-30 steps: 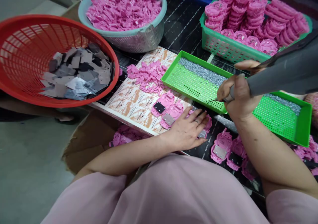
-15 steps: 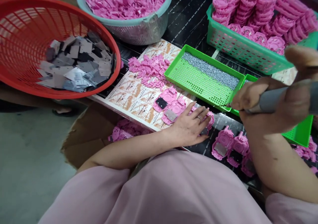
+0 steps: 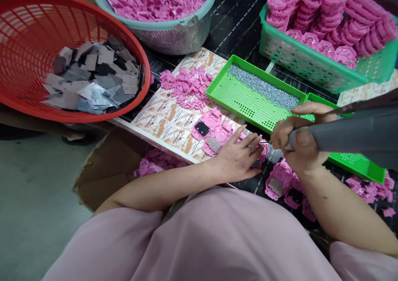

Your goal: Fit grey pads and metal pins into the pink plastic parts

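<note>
My left hand (image 3: 238, 156) lies flat with its fingers spread over a pink plastic casing (image 3: 264, 150), pressing it to the bench and hiding most of it. In my right hand (image 3: 301, 144) is a grey electric screwdriver (image 3: 348, 131), its thin bit pointing left at the edge of that casing, by my left fingertips. Whether the bit touches a screw I cannot tell. Beside my left hand lie two more pink casings, one with a black plate (image 3: 202, 128), the other with a grey plate (image 3: 214, 145). Several similar casings (image 3: 276, 181) sit below my right wrist.
A green tray (image 3: 242, 102) holds small screws; a second green tray (image 3: 357, 160) lies behind my right hand. Loose pink parts (image 3: 189, 86) are heaped on the board. Around stand a red basket (image 3: 146, 77) of metal plates, a pale blue basket (image 3: 174, 34) and a green crate (image 3: 298, 61).
My right hand has moved left and slightly down with the screwdriver, from over the green tray to the casing under my left hand. My left hand has stayed in place.
</note>
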`<state>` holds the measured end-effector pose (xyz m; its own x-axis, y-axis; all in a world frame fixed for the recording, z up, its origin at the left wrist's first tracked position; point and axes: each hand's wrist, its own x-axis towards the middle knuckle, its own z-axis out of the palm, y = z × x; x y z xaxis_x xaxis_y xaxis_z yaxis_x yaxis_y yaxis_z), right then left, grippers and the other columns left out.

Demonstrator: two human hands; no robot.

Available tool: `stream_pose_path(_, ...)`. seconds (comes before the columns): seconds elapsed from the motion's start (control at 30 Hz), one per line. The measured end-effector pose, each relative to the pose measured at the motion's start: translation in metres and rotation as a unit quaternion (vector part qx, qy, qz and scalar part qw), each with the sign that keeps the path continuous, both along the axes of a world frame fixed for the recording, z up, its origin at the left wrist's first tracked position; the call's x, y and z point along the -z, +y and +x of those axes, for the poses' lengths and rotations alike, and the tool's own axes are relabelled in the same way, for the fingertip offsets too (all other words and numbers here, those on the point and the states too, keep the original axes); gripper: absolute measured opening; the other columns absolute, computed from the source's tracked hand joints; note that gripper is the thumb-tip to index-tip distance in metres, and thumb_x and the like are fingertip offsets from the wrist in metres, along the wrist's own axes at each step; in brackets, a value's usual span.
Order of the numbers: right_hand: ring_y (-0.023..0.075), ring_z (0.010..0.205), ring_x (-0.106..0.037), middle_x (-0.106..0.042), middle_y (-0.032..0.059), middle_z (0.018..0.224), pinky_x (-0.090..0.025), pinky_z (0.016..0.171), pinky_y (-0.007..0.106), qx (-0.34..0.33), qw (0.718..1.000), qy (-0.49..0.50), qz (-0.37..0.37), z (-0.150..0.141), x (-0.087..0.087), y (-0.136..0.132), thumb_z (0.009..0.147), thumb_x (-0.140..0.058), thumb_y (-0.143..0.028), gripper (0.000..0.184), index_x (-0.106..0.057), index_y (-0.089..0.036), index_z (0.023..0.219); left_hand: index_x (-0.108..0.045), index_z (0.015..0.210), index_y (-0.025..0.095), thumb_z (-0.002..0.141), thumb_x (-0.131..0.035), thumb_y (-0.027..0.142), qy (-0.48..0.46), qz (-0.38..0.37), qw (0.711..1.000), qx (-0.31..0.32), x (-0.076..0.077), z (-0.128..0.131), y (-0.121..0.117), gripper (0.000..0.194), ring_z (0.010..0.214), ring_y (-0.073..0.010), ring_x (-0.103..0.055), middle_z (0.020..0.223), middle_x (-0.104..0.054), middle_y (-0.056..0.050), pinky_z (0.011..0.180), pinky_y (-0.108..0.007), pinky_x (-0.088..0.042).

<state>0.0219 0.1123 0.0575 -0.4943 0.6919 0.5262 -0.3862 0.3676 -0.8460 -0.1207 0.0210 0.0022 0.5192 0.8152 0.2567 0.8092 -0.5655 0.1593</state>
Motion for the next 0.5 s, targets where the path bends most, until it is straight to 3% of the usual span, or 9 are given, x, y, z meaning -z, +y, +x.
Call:
stream_pose_path(0.13, 0.0116, 0.038, -0.05, -0.054, -0.0079, 0.052, -0.042, 0.036, 0.027, 0.024, 1.0, 0.015, 0.0, -0.004, -0.018, 0.006, 0.086, -0.063, -0.033, 0.034, -0.058, -0.025, 0.119, -0.061, 0.124, 0.013, 0.096, -0.045, 0.052, -0.005, 0.011, 1.0, -0.006, 0.001, 0.0, -0.001, 0.052, 0.129, -0.0285, -0.049, 0.136, -0.057, -0.015, 0.119, -0.06, -0.019)
stream_pose_path(0.27, 0.0117, 0.032, -0.044, -0.05, -0.0084, 0.046, -0.038, 0.032, 0.027, 0.146, 0.987, 0.061, 0.027, -0.02, -0.03, 0.024, 0.082, -0.067, -0.037, 0.025, -0.063, -0.025, 0.104, -0.061, 0.125, 0.013, 0.095, -0.044, 0.054, -0.01, 0.023, 1.0, -0.01, 0.002, 0.0, -0.001, 0.054, 0.129, -0.0289, -0.049, 0.135, -0.059, -0.014, 0.118, -0.06, -0.02)
stream_pose_path(0.5, 0.0095, 0.027, -0.035, -0.042, -0.0112, 0.041, -0.031, 0.031, 0.024, 0.172, 0.983, 0.046, 0.044, -0.037, -0.005, 0.043, 0.084, -0.065, -0.045, 0.024, -0.058, -0.031, 0.102, -0.058, 0.128, 0.012, 0.096, -0.043, 0.053, 0.004, 0.004, 1.0, -0.002, -0.002, -0.001, -0.001, 0.055, 0.13, -0.0281, -0.048, 0.137, -0.057, -0.014, 0.12, -0.058, -0.017)
